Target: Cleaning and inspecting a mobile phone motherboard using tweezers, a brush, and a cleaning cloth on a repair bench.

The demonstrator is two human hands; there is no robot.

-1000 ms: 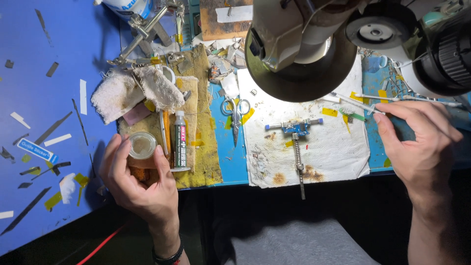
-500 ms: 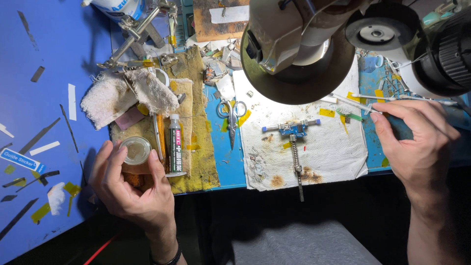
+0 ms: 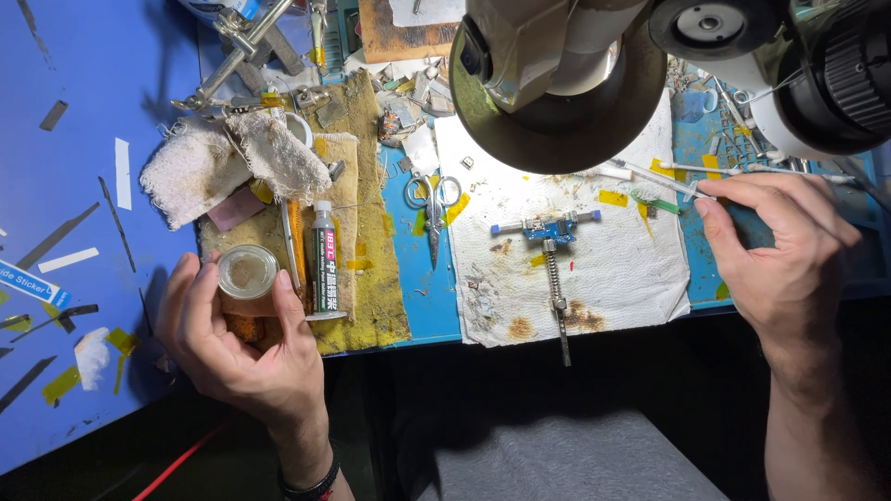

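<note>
Blue bench carries cloths, scissors, paper towel.

Single head camera, looking steeply down from above at the desk, close range, microscope blocking the upper edge

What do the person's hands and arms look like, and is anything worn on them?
Both hands are bare, with no gloves or rings visible. The left hand has a dark braided wristband at the wrist. The right hand and its forearm are bare: no sleeve, watch or band shows.
</note>
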